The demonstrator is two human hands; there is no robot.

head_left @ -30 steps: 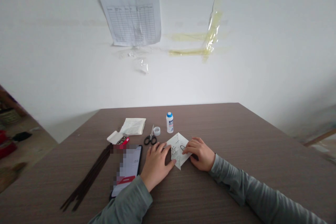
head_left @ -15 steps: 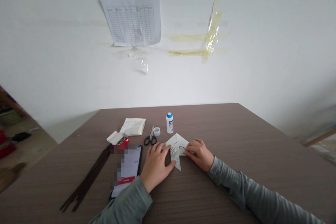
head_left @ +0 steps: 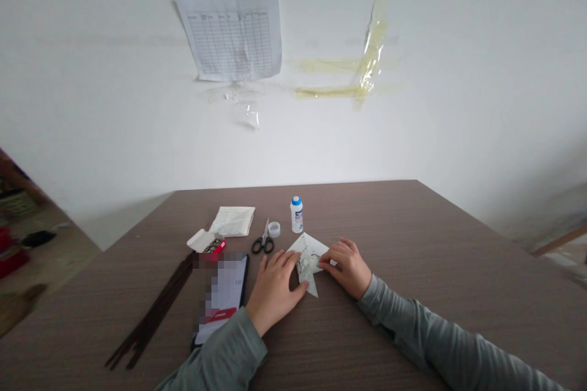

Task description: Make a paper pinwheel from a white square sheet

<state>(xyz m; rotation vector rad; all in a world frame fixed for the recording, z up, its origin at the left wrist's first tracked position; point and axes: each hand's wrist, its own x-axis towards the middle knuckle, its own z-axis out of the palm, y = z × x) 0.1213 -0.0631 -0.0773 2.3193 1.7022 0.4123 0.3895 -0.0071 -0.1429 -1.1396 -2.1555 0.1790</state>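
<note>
A folded piece of whitish paper (head_left: pixel 314 250) with dark markings lies on the table between my hands. It has a pointed top and a narrow tail hanging toward me. My left hand (head_left: pixel 275 287) rests on its left side, thumb and fingers spread apart, the thumb touching the tail and the fingertips on the left edge. With thumb and fingers pinched together, my right hand (head_left: pixel 346 266) grips the paper's right edge. Some of the paper's edges are hidden under my fingers.
A white bottle with a blue cap (head_left: pixel 297 215) stands behind the paper. To the left are scissors (head_left: pixel 263 245), a clear tape roll (head_left: pixel 274 230), a paper stack (head_left: pixel 233 222), a small open red box (head_left: pixel 213 247), a phone (head_left: pixel 224 293) and dark brown strips (head_left: pixel 153 308). Behind the table (head_left: pixel 367 208) rises a wall.
The top point of the paper has shifted slightly left, and its tail slightly right. My right hand has moved a little to the left; my left hand has hardly moved.
</note>
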